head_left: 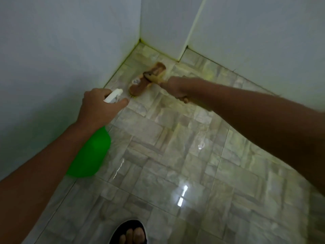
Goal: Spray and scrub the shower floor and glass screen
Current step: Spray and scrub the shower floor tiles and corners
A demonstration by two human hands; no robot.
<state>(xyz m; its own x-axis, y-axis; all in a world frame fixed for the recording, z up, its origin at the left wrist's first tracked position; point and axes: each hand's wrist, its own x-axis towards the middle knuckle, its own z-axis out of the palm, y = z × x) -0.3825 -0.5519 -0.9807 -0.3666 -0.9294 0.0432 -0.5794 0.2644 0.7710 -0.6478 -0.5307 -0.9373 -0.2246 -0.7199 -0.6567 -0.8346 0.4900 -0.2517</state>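
Head view, our left hand (98, 107) curled round the green spray bottle (88, 155), nozzle aimed at the corner, our right hand (176, 88) gripping the wooden brush (146, 79) on the wet shower floor (175, 155), sandalled foot (131, 233) below.

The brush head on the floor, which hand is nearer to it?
Right. The right hand grips the handle just behind the brush head; the left hand holds the spray bottle a little short of it, toward the left wall.

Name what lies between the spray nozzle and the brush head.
Nothing: in the head view only a short stretch of wet floor tile separates spray nozzle and brush head.
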